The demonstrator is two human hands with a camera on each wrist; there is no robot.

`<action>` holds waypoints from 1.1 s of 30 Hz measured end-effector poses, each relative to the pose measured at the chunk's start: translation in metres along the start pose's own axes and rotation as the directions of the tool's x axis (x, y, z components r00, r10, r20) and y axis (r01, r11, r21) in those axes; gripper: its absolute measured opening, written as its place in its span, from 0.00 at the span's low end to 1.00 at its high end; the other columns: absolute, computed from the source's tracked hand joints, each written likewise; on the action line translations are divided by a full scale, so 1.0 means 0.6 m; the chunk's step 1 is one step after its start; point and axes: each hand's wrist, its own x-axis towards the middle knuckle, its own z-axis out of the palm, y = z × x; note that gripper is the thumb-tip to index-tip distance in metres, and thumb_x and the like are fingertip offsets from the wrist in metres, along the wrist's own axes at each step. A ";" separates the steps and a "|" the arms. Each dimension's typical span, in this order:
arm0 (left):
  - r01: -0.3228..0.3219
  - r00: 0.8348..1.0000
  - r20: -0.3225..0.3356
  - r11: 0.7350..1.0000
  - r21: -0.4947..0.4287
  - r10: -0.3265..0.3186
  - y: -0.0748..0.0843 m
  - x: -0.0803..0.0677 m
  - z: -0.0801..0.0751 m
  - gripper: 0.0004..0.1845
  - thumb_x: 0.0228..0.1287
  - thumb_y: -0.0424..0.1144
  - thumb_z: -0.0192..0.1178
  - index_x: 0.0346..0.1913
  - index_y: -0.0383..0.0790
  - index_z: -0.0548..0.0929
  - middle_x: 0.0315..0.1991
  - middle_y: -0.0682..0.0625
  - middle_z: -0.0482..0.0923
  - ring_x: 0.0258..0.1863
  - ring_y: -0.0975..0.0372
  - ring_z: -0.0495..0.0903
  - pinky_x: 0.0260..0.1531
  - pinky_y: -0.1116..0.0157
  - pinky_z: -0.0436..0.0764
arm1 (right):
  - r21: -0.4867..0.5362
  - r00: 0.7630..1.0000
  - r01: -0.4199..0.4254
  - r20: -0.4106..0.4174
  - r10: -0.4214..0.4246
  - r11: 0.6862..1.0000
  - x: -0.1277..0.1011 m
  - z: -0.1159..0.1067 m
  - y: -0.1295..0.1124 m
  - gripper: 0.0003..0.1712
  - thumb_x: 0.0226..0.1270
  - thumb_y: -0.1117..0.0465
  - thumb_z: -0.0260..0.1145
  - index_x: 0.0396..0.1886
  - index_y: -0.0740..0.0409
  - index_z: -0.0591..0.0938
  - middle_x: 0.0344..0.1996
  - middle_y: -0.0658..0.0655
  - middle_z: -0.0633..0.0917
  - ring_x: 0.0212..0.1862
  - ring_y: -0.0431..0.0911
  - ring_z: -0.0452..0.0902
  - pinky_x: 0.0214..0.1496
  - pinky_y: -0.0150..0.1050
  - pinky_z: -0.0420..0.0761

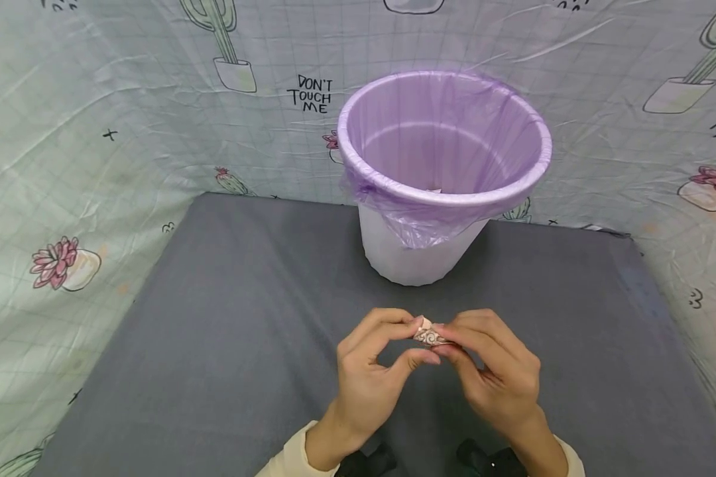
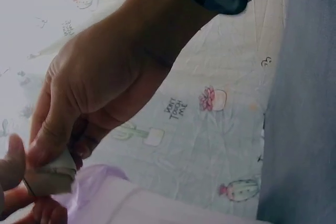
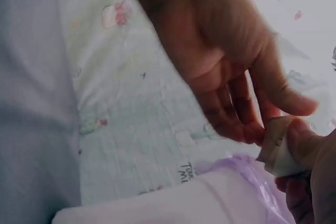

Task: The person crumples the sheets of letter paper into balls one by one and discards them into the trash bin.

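Note:
Both hands meet over the dark table around a small pale folded paper-like piece (image 1: 431, 334) with a brown swirl pattern. My right hand (image 1: 501, 371) pinches it between thumb and fingers; in the left wrist view this hand (image 2: 100, 72) enters from the top with its thumb pressed on the pale piece (image 2: 52, 179). Fingertips of my left hand (image 1: 366, 377) touch the piece's other end, while the left thumb stands apart below it. The right wrist view shows the left hand (image 3: 226, 51) with curved fingers against the piece (image 3: 281, 153). Its exact kind cannot be made out.
A white bin (image 1: 414, 248) with a purple liner bag (image 1: 432, 228) folded over its rim stands at the back of the grey table (image 1: 244, 318). A scrap shows inside it. Cactus-printed sheeting (image 1: 143, 86) hangs behind and at both sides.

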 end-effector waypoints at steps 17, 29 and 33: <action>0.135 0.989 -0.023 0.969 -0.206 -0.143 0.000 -0.005 0.000 0.15 0.51 0.21 0.66 0.43 0.21 0.79 0.39 0.32 0.80 0.39 0.49 0.82 0.40 0.57 0.82 | -0.010 0.999 0.034 0.017 -0.034 0.999 0.001 0.006 0.000 0.14 0.63 0.63 0.68 0.30 0.74 0.84 0.25 0.65 0.79 0.30 0.52 0.73 0.33 0.33 0.74; -0.187 0.982 -0.046 0.944 -0.271 0.182 -0.002 0.015 -0.006 0.10 0.59 0.31 0.63 0.39 0.25 0.83 0.33 0.32 0.82 0.31 0.46 0.83 0.30 0.60 0.83 | 0.023 0.989 0.146 -0.032 -0.145 0.989 0.013 0.010 -0.014 0.18 0.63 0.59 0.66 0.29 0.75 0.80 0.24 0.65 0.78 0.23 0.49 0.71 0.28 0.31 0.73; -0.149 0.989 -0.045 0.942 -0.300 0.142 -0.001 0.014 -0.006 0.10 0.60 0.31 0.62 0.39 0.25 0.82 0.33 0.32 0.82 0.31 0.47 0.83 0.29 0.59 0.83 | 0.006 0.991 0.132 -0.027 -0.132 0.991 0.017 0.014 -0.019 0.19 0.65 0.59 0.65 0.28 0.75 0.80 0.24 0.64 0.77 0.24 0.49 0.70 0.28 0.31 0.73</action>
